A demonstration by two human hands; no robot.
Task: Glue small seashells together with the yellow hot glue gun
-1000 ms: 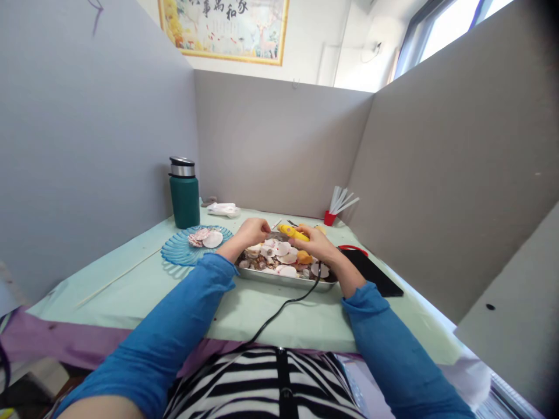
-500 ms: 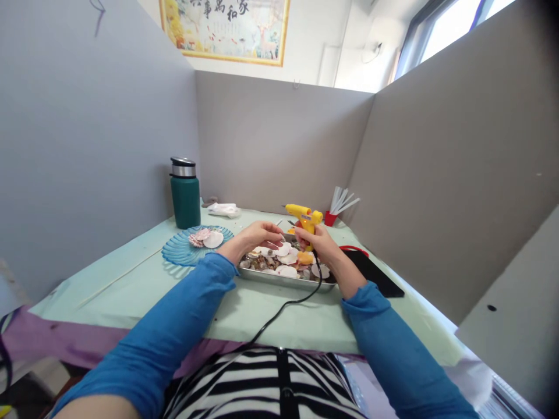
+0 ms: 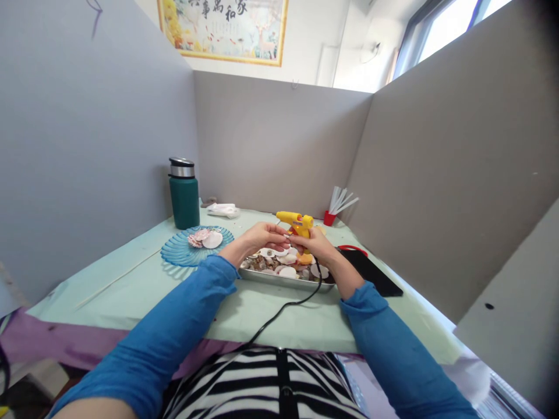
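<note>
My right hand (image 3: 315,244) is wrapped round the handle of a yellow hot glue gun (image 3: 297,220), whose nozzle points left. Its thumb and fingertips meet those of my left hand (image 3: 267,236) above the tray. My left fingers are pinched together on something small and pale that I cannot make out. Below both hands is a metal tray (image 3: 283,280) filled with seashells (image 3: 288,272), some white and flat, others small and brown, one orange. The gun's black cord (image 3: 279,311) runs down towards my body.
A blue glass plate (image 3: 172,250) holding several shells (image 3: 212,240) lies on the left, with a green bottle (image 3: 184,201) behind it. White glue sticks (image 3: 340,201) stand in a red cup (image 3: 329,218) at the back right. A black flat object (image 3: 378,276) lies at right. Grey partitions surround the table.
My right hand has brought the glue gun slightly left and down. Both hands' fingertips have come together over the tray.
</note>
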